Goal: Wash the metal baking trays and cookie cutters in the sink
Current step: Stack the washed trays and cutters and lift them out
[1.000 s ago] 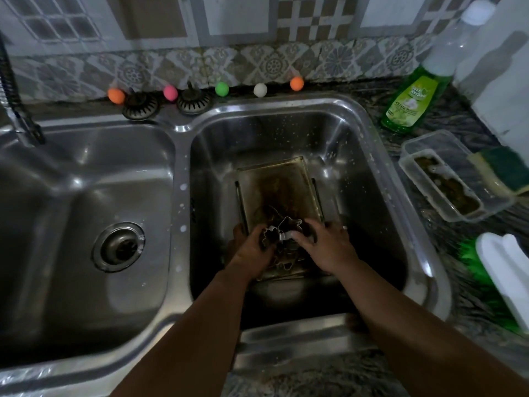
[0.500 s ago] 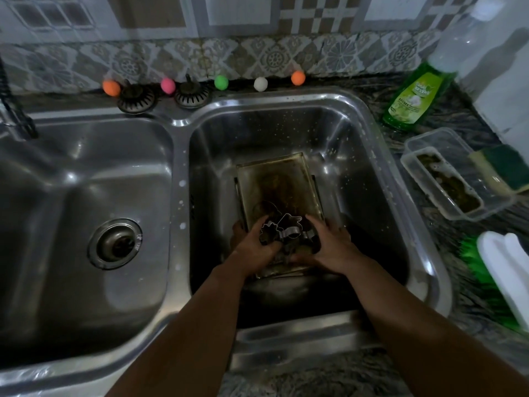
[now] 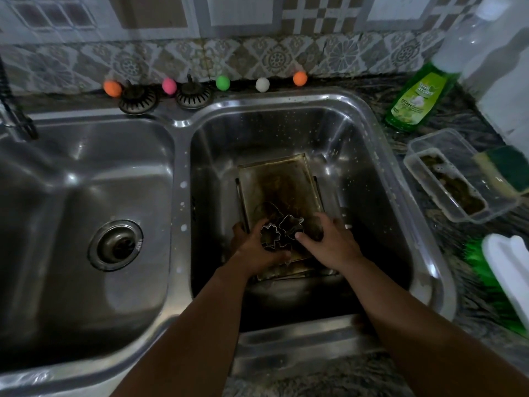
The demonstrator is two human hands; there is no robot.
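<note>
Both hands were down in the right sink basin (image 3: 372, 156), close together. The left hand (image 3: 257, 247) curled round a cluster of cookie cutters (image 3: 279, 232), flower shape nearest. The right hand (image 3: 329, 243) cupped the cluster's right side, thumb pressing in, forearm angling up from the near right. Beneath them lay the stained baking tray (image 3: 277, 184), stacked on another. A dish soap bottle (image 3: 415, 100) stood far right on the counter.
</note>
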